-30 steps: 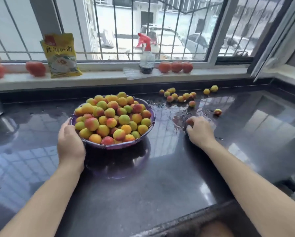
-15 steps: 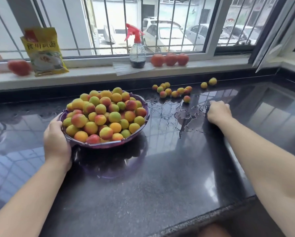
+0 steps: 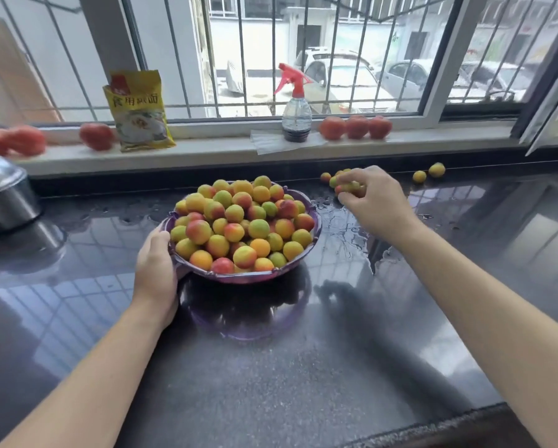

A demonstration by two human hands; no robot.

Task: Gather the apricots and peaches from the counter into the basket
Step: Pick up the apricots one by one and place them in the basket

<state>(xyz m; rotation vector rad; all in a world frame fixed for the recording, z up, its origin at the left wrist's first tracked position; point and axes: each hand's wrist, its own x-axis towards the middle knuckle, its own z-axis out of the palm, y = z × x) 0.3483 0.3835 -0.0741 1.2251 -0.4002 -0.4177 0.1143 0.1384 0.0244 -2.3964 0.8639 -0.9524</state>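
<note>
A person's left hand [image 3: 154, 270] grips the near-left rim of a purple basket [image 3: 303, 263] heaped with apricots and peaches [image 3: 243, 226] on a dark, wet surface [image 3: 271, 367]; the right hand [image 3: 373, 198] curls its fingers around several small fruits [image 3: 349, 187] at a loose cluster by the back edge, just right of the basket; two more fruits [image 3: 428, 173] lie farther right; on the windowsill [image 3: 206, 151] stand a yellow packet [image 3: 138, 111], a spray bottle [image 3: 296, 108] and red tomatoes [image 3: 355, 127].
</note>
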